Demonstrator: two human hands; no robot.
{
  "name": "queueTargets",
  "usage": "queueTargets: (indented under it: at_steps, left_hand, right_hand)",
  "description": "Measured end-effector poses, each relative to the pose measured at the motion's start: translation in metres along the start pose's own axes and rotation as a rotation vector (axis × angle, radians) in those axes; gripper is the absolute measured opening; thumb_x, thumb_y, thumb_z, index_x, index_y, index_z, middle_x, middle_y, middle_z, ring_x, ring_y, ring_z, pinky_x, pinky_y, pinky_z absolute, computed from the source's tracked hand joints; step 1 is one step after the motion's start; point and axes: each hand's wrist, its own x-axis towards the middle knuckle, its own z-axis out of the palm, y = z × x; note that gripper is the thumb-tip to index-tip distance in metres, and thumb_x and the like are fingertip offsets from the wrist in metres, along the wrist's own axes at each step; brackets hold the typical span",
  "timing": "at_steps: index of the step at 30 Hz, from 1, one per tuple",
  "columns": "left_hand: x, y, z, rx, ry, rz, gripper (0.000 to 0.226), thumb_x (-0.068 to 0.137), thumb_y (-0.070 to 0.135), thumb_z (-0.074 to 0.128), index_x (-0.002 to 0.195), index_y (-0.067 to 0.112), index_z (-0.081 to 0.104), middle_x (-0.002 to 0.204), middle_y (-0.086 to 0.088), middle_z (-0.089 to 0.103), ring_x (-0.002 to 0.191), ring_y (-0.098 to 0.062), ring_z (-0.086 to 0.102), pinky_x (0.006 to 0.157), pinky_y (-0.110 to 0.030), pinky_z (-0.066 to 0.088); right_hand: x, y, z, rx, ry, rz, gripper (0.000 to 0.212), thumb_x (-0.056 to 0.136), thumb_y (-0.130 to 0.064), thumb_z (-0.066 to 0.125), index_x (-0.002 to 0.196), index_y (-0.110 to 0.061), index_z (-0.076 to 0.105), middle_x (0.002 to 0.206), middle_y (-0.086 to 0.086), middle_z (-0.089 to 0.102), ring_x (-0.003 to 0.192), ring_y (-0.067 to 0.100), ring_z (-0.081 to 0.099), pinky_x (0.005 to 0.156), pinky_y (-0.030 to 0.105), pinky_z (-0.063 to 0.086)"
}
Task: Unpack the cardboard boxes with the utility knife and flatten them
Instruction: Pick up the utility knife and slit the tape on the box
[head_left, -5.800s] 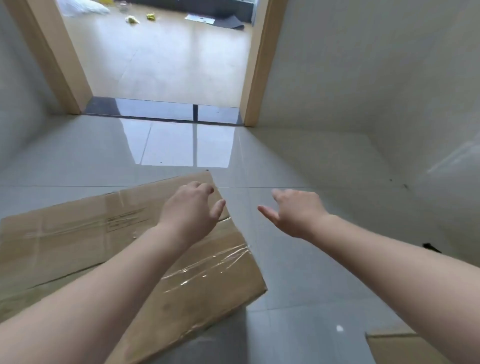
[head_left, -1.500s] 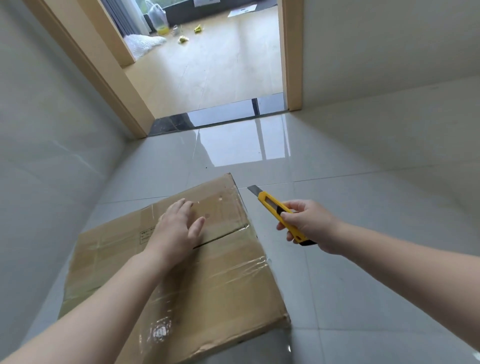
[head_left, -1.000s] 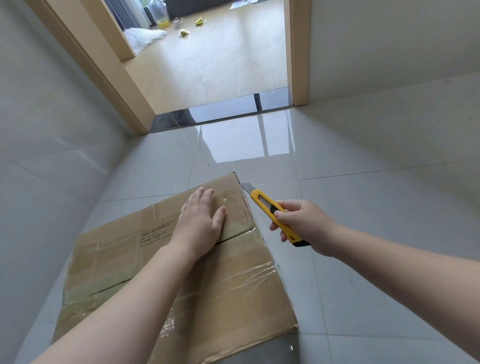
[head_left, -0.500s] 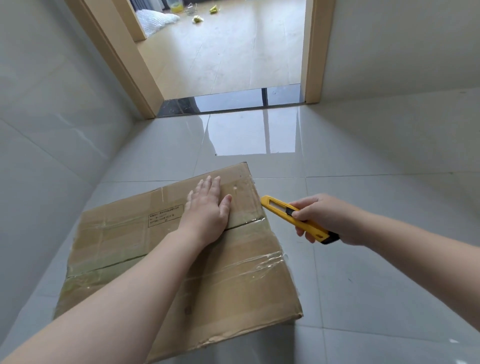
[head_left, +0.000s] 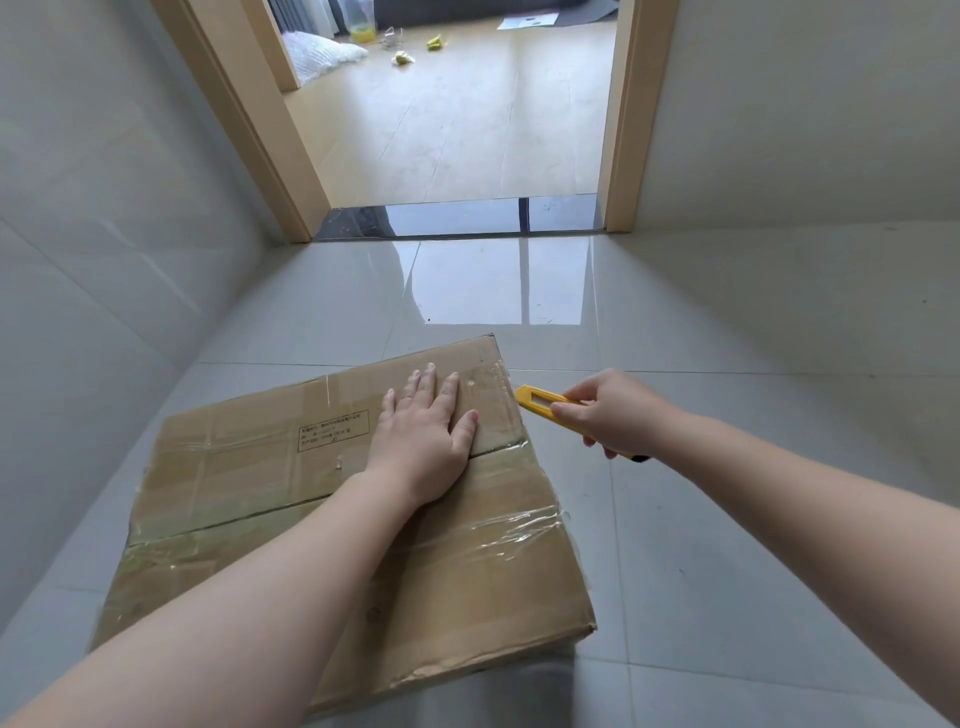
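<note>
A brown cardboard box sealed with clear tape sits on the grey tiled floor, its flap seam running left to right. My left hand presses flat on the box top near the right end of the seam, fingers straight. My right hand grips a yellow utility knife just right of the box. The knife's front end touches the box's right edge; its blade is hidden there.
Grey tiled walls close in at left and right. A wood-framed doorway with a dark threshold lies ahead. Beyond it a wooden floor holds a white bag, a bottle and small scraps.
My right hand has brought the knife leftward and down until its tip meets the box's right edge. My left hand stays pressed flat on the top. At first both hands held nothing.
</note>
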Motion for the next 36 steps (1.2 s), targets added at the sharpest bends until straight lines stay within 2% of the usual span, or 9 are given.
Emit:
queueTargets:
  at_steps: [7, 10, 13, 17, 20, 23, 27, 32, 36]
  left_hand:
    - [0.0, -0.003, 0.0, 0.012, -0.006, 0.011, 0.062, 0.099, 0.05, 0.023, 0.153, 0.024, 0.007, 0.16, -0.002, -0.004, 0.147, -0.015, -0.007, 0.119, -0.04, -0.006]
    - [0.0, -0.002, 0.0, 0.018, -0.003, 0.014, 0.062, 0.098, 0.051, 0.022, 0.153, 0.025, 0.006, 0.161, -0.002, -0.005, 0.147, -0.015, -0.007, 0.119, -0.04, -0.005]
    - [0.001, -0.002, 0.0, 0.014, -0.007, 0.014, 0.063, 0.098, 0.052, 0.023, 0.153, 0.025, 0.007, 0.161, -0.002, -0.005, 0.147, -0.014, -0.008, 0.119, -0.04, -0.006]
    - [0.003, -0.003, 0.0, 0.012, -0.003, 0.005, 0.065, 0.097, 0.054, 0.023, 0.153, 0.024, 0.008, 0.161, -0.002, -0.004, 0.147, -0.015, -0.007, 0.119, -0.041, -0.005]
    - [0.003, -0.003, 0.001, 0.024, 0.004, 0.006, 0.066, 0.097, 0.054, 0.023, 0.153, 0.024, 0.008, 0.161, -0.002, -0.003, 0.147, -0.015, -0.007, 0.119, -0.042, -0.005]
    - [0.004, -0.002, 0.002, 0.03, 0.006, 0.007, 0.067, 0.097, 0.055, 0.023, 0.153, 0.023, 0.008, 0.161, -0.002, -0.003, 0.147, -0.015, -0.007, 0.119, -0.042, -0.005]
    - [0.004, -0.002, 0.001, 0.033, 0.007, 0.007, 0.067, 0.096, 0.055, 0.023, 0.153, 0.023, 0.007, 0.161, -0.002, -0.003, 0.147, -0.015, -0.007, 0.119, -0.042, -0.005]
    - [0.003, -0.003, 0.0, 0.033, 0.006, -0.005, 0.066, 0.097, 0.055, 0.023, 0.153, 0.024, 0.007, 0.161, -0.002, -0.003, 0.147, -0.015, -0.007, 0.119, -0.041, -0.005]
    - [0.002, -0.003, 0.001, 0.028, 0.006, -0.004, 0.066, 0.097, 0.054, 0.023, 0.153, 0.024, 0.007, 0.161, -0.002, -0.004, 0.147, -0.015, -0.007, 0.119, -0.042, -0.006]
  right_hand:
    - [-0.017, 0.013, -0.006, -0.046, -0.073, -0.011, 0.032, 0.094, -0.039, 0.055, 0.117, -0.021, 0.067, 0.066, 0.004, 0.059, 0.045, 0.015, 0.049, 0.036, 0.018, 0.035]
    - [-0.012, 0.014, -0.003, -0.083, -0.008, -0.033, 0.03, 0.094, -0.042, 0.054, 0.111, -0.022, 0.069, 0.065, 0.002, 0.062, 0.044, 0.012, 0.051, 0.042, 0.021, 0.039]
    - [0.001, 0.005, 0.0, -0.101, 0.037, -0.031, 0.03, 0.095, -0.042, 0.051, 0.109, -0.022, 0.069, 0.068, 0.004, 0.064, 0.045, 0.014, 0.054, 0.041, 0.02, 0.038]
    - [-0.006, 0.011, -0.004, -0.03, -0.04, -0.028, 0.03, 0.095, -0.038, 0.053, 0.116, -0.023, 0.068, 0.068, 0.004, 0.061, 0.044, 0.015, 0.05, 0.037, 0.019, 0.037]
    - [-0.026, 0.028, -0.009, -0.013, -0.11, -0.03, 0.029, 0.095, -0.036, 0.055, 0.119, -0.024, 0.067, 0.066, 0.002, 0.06, 0.045, 0.015, 0.051, 0.04, 0.022, 0.039]
    - [-0.037, 0.039, -0.017, 0.027, -0.117, -0.004, 0.027, 0.095, -0.035, 0.056, 0.117, -0.025, 0.068, 0.066, 0.003, 0.058, 0.047, 0.015, 0.05, 0.042, 0.022, 0.038]
    - [-0.027, 0.026, -0.015, 0.002, -0.082, -0.028, 0.031, 0.096, -0.036, 0.055, 0.122, -0.023, 0.065, 0.07, 0.003, 0.058, 0.047, 0.015, 0.048, 0.036, 0.017, 0.035]
    - [-0.024, 0.022, 0.001, 0.042, -0.089, -0.044, 0.033, 0.096, -0.036, 0.055, 0.124, -0.021, 0.064, 0.068, 0.003, 0.058, 0.046, 0.016, 0.049, 0.047, 0.026, 0.042]
    - [-0.048, 0.039, 0.004, 0.079, -0.138, -0.031, 0.03, 0.095, -0.035, 0.057, 0.121, -0.024, 0.066, 0.067, 0.002, 0.057, 0.045, 0.015, 0.048, 0.04, 0.022, 0.038]
